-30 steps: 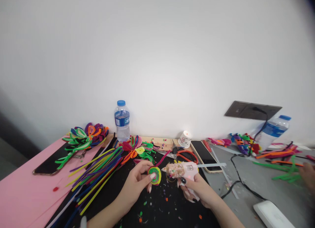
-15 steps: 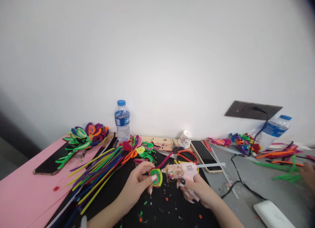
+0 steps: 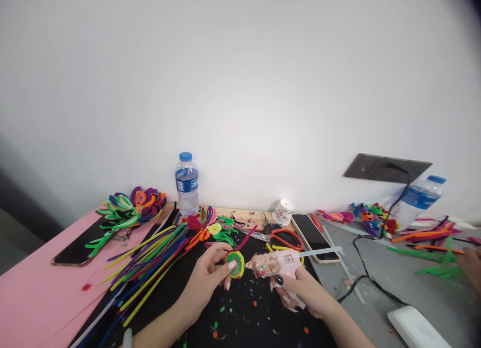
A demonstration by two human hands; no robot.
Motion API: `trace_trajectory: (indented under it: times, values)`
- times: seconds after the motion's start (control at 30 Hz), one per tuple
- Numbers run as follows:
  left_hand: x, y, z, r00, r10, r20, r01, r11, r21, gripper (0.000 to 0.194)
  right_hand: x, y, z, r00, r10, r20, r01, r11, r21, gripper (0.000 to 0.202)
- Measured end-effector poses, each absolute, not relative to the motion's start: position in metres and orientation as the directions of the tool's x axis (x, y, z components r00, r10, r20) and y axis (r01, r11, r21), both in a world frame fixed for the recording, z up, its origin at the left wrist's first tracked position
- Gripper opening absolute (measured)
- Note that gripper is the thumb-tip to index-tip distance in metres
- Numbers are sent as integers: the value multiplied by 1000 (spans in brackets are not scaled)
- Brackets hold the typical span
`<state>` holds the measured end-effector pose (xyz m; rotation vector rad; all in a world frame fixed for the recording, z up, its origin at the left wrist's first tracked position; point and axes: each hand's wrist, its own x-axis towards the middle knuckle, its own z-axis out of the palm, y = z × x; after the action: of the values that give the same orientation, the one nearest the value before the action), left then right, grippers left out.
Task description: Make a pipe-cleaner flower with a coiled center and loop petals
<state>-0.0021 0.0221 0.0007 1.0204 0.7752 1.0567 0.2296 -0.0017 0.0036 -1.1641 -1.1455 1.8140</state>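
Between the thumb and fingers of my left hand (image 3: 211, 274) is a coiled pipe cleaner disc (image 3: 237, 268) in yellow, green and pink. A magenta stem end (image 3: 247, 237) sticks up from it to the right. My right hand (image 3: 296, 290) is wrapped round a pale pink hot glue gun (image 3: 289, 268), its clear front speckled with coloured bits. The nozzle points left at the disc, with a small gap between them. A white glue stick (image 3: 321, 251) juts from the gun's back. Both hands are over a black mat (image 3: 248, 323) strewn with coloured scraps.
Loose pipe cleaners (image 3: 146, 273) lie left, near a phone (image 3: 75, 245) and pipe cleaner flowers (image 3: 126, 212). Behind are a water bottle (image 3: 187, 185), orange-handled scissors (image 3: 287, 238), a paper cup (image 3: 282, 212) and another phone (image 3: 313, 237). A black cable (image 3: 361, 268) crosses the right; another person's hand (image 3: 469, 268) is at the edge.
My left hand has shifted slightly left with the disc, widening the gap to the nozzle. The glue gun has barely moved.
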Motion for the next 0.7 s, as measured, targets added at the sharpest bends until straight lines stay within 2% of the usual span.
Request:
trace_trajectory:
  times: [0.2,0.37,0.57,0.7]
  values:
    - [-2,22,5,303,951,-66,-315,166,935,31,229,-2,4,-353,870,-345,-37,-382,-924,40]
    - [-2,21,2,334,940,-74,-330,190,925,29,229,-2,5,-337,883,-328,-69,-371,-926,41]
    - [-1,20,-4,362,932,-10,-343,143,928,27,230,-1,4,-350,892,-286,-115,-345,-932,39]
    - [-1,21,-4,356,934,-22,-342,152,927,28,231,-1,3,-343,890,-301,-90,-350,-932,39]
